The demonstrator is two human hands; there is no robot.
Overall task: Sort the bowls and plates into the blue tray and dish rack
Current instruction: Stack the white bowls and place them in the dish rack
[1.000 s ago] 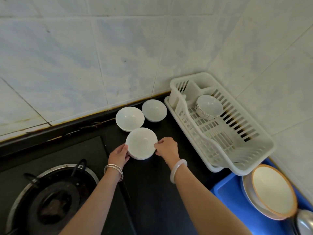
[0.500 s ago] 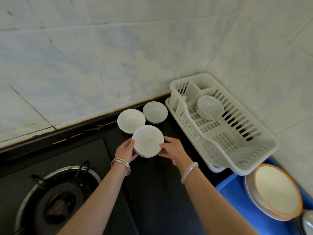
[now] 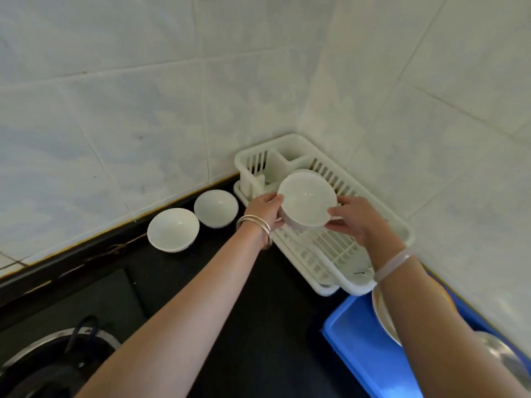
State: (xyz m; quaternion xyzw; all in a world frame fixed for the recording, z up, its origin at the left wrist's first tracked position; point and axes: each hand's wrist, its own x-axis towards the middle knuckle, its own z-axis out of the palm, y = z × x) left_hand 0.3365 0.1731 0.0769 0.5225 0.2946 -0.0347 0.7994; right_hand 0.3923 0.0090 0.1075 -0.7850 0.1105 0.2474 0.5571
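Far left, on the black counter [image 3: 258, 326]: round metal burner ring [image 3: 57, 363]. Next, along the tiled wall, two glossy white round bowls just beside each other: left bowl [image 3: 173, 229], right bowl [image 3: 216, 208]. Then left hand [image 3: 263, 209], fingers curled on the rim of a third bowl [image 3: 307, 199], smooth and white, held above the slatted white plastic dish rack [image 3: 330, 254]. Right hand [image 3: 355, 216] clasping the opposite rim, thumb on top. Far right, blue tray [image 3: 359, 349] with a plate [image 3: 382, 314] partly hidden behind the forearm.
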